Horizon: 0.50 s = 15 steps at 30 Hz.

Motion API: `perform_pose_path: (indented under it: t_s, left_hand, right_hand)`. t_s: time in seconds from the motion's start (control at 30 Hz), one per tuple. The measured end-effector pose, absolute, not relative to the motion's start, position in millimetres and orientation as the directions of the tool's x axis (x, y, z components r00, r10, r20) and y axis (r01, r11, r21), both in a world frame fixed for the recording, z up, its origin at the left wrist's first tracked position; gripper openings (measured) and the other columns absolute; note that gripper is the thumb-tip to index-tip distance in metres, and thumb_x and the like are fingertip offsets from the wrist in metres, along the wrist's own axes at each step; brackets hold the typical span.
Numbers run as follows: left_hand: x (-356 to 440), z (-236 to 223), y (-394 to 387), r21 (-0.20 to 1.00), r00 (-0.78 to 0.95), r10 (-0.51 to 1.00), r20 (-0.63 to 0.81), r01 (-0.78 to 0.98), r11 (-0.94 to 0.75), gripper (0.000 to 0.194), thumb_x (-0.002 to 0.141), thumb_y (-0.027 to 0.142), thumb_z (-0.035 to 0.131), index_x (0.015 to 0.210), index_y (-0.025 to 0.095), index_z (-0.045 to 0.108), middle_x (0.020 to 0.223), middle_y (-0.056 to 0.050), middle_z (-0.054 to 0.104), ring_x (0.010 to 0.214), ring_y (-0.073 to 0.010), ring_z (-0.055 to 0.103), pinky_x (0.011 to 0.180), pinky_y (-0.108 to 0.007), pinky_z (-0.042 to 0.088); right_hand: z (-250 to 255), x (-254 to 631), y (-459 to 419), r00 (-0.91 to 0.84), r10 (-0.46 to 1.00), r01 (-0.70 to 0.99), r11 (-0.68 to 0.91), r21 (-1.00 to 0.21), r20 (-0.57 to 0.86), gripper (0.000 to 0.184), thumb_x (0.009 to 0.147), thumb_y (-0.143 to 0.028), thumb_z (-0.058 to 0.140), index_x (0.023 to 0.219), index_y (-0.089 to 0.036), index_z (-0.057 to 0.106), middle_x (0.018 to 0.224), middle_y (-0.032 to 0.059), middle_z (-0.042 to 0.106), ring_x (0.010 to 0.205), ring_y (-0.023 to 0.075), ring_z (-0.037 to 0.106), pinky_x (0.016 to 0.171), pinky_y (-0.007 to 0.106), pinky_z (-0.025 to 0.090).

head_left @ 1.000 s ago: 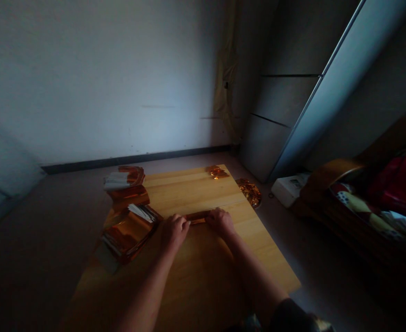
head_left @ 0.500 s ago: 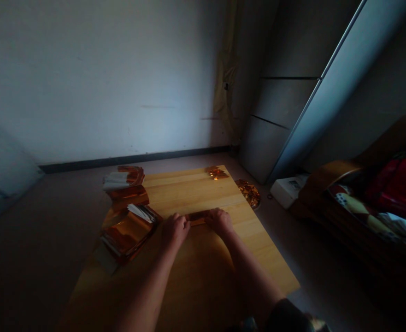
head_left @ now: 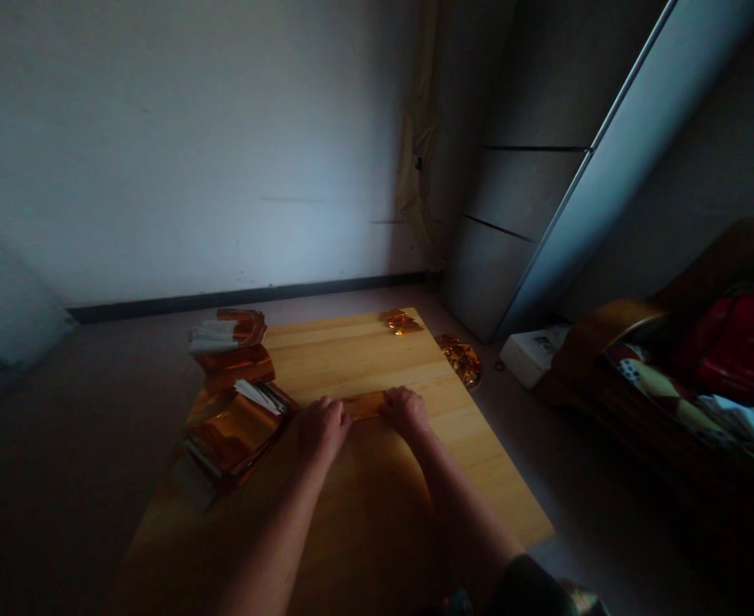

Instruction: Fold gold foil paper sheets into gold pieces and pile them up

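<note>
Looking down the head cam here, and both bare hands are on the same piece: a narrow strip of shiny orange-gold foil [head_left: 365, 405] lying flat across a light pine-coloured wooden tabletop [head_left: 357, 355]. The strip runs sideways right between the fingers, filling the gap between the two hands.

The left hand [head_left: 323, 430] has its fingers curled over and closed down on the strip's left end. The right hand [head_left: 404, 411] is doing the same at the right end, with its fingers bent and pressed in. Neither hand looks spread open, but I can't make out exactly how the fingertips sit on the foil.

Just left of the left fingers, touching the hand or close to it, is a loose stack of folded copper-orange foil sheets with white paper [head_left: 235, 436]. Further up and left of those fingers is a second orange foil stack topped with white paper [head_left: 228, 346]. Well ahead of the right fingers, a small crumpled piece of gold foil [head_left: 400, 322] sits on the table's far edge. Up and right of those fingers, a crumpled gold foil wad [head_left: 460, 361] is on the floor beside the table.
</note>
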<state>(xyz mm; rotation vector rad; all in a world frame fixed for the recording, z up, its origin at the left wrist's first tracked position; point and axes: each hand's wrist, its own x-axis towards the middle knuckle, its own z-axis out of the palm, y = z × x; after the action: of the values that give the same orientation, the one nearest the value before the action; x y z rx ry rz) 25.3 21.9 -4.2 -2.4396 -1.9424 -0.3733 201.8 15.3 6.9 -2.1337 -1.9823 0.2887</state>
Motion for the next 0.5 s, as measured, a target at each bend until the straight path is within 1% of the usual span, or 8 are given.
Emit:
perform_pose_path:
  t_s: [0.1,0.2,0.27,0.33,0.43,0.5]
  left_hand:
    - [24.8,-5.5,19.0,0.155,0.198,0.955,0.22,0.96,-0.234,0.014,0.082,0.027,0.049,0.073,0.02,0.058,0.079,-0.005,0.057,0.078,-0.0199,0.053,0.066,-0.03,0.036]
    - [24.1,-9.3,17.0,0.132,0.225,0.93,0.289,0.953,-0.271,0.01,0.083,0.024,0.048,0.081,0.021,0.057,0.082,-0.006,0.058,0.082,-0.0209,0.052,0.07,-0.031,0.036]
    - [25.0,-11.0,16.3,0.098,0.263,0.913,0.312,0.947,-0.306,0.011,0.085,0.022,0.046,0.083,0.021,0.057,0.084,-0.006,0.058,0.085,-0.0218,0.052,0.071,-0.032,0.036]
    - [27.3,-11.0,16.1,0.055,0.317,0.897,0.307,0.936,-0.349,0.016,0.086,0.018,0.043,0.085,0.021,0.058,0.086,-0.007,0.058,0.086,-0.0226,0.052,0.07,-0.032,0.036]
    - [32.5,-9.1,16.8,0.005,0.416,0.872,0.259,0.902,-0.432,0.025,0.087,0.011,0.037,0.087,0.021,0.059,0.087,-0.007,0.059,0.087,-0.0224,0.053,0.069,-0.033,0.036]
    - [35.4,-7.9,17.7,-0.002,0.457,0.86,0.225,0.883,-0.469,0.028,0.086,0.008,0.035,0.086,0.021,0.06,0.088,-0.007,0.06,0.086,-0.0215,0.053,0.069,-0.032,0.036]
  right_hand:
    - [5.2,204.6,14.3,0.105,0.994,0.935,-0.089,-0.342,0.03,0.008,0.079,-0.023,0.058,0.084,-0.018,0.062,0.085,0.0053,0.063,0.074,0.0164,0.057,0.064,0.024,0.034]
    - [1.2,207.1,13.0,0.091,0.993,0.93,-0.055,-0.363,0.082,0.01,0.079,-0.02,0.056,0.088,-0.018,0.061,0.088,0.0039,0.061,0.07,0.0137,0.054,0.062,0.023,0.034]
    - [-1.5,205.9,11.9,0.055,0.992,0.94,-0.012,-0.342,0.116,0.01,0.082,-0.018,0.053,0.088,-0.019,0.062,0.089,0.0036,0.06,0.071,0.0134,0.054,0.063,0.023,0.034]
    - [-3.5,202.0,10.6,-0.013,0.989,0.954,0.057,-0.296,0.146,0.013,0.086,-0.018,0.05,0.087,-0.021,0.062,0.09,0.004,0.059,0.077,0.0144,0.054,0.066,0.024,0.035]
    - [-4.1,193.1,9.2,-0.134,0.977,0.96,0.17,-0.223,0.168,0.018,0.089,-0.017,0.046,0.09,-0.022,0.063,0.091,0.005,0.06,0.084,0.0165,0.054,0.07,0.026,0.037]
    - [-3.3,187.7,9.1,-0.148,0.977,0.961,0.179,-0.209,0.155,0.02,0.089,-0.015,0.044,0.091,-0.021,0.063,0.091,0.0058,0.062,0.085,0.0173,0.055,0.07,0.027,0.038]
